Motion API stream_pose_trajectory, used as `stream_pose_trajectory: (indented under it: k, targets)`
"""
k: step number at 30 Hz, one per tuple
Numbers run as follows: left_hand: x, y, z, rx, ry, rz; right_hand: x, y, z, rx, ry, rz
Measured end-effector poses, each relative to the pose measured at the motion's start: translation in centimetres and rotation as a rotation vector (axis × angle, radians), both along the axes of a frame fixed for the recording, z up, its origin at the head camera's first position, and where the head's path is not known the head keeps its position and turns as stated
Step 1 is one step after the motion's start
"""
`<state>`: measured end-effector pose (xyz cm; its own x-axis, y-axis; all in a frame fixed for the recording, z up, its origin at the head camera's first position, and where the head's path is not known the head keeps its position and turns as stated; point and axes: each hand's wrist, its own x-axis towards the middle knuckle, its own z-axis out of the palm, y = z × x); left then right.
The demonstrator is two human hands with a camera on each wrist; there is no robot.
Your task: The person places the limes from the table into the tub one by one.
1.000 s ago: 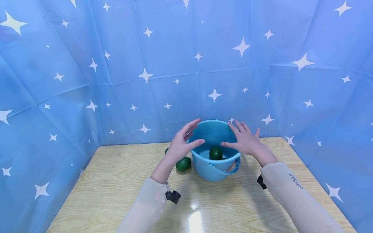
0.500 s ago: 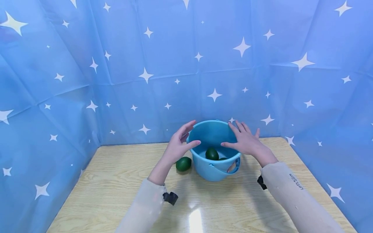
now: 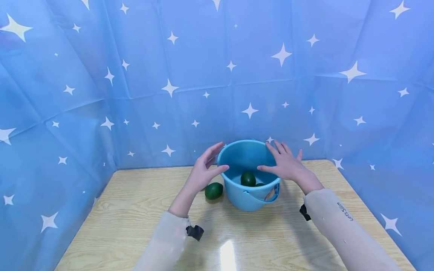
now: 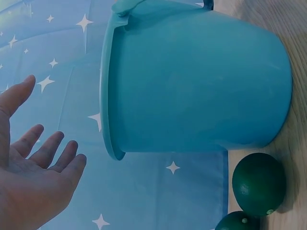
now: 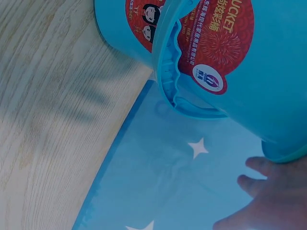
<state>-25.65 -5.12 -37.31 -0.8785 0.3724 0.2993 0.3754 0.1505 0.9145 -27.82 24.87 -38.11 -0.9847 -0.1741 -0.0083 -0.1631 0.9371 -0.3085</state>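
Note:
A light blue bucket [image 3: 239, 195] stands upright on the table, its handle hanging down at the front right. Inside lie a dark green lime-like fruit [image 3: 248, 179] and part of another. Two more such fruits, the nearer fruit [image 4: 259, 184] and a partly cut-off one, sit outside it in the left wrist view. My left hand [image 3: 201, 171] hovers by the bucket's left rim, holding nothing, fingers loosely bent and thumb apart. My right hand [image 3: 286, 164] spreads over the right rim, fingertips right at its edge in the right wrist view.
The wood-grain table [image 3: 135, 210] reaches back to a blue curtain [image 3: 190, 75] with white stars, which also lines both sides. A red label [image 5: 220, 38] is on the bucket's side.
My left hand has drawn back left from over the bucket's opening. The fruit inside has rolled slightly left, then a little back. My right hand has stayed in place.

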Motion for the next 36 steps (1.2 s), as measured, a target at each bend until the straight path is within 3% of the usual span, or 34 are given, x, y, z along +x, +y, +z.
stream_pose_trajectory:
  k: [22,36]
  targets:
    - [-0.1,-1.8,-1.8,-0.027,-0.011,0.043,-0.1,0.0,-0.1,0.000,0.002,-0.003]
    - [-0.2,-2.5,-2.9,-0.035,-0.072,0.081,-0.1,0.0,-0.1,-0.004,0.009,-0.005]
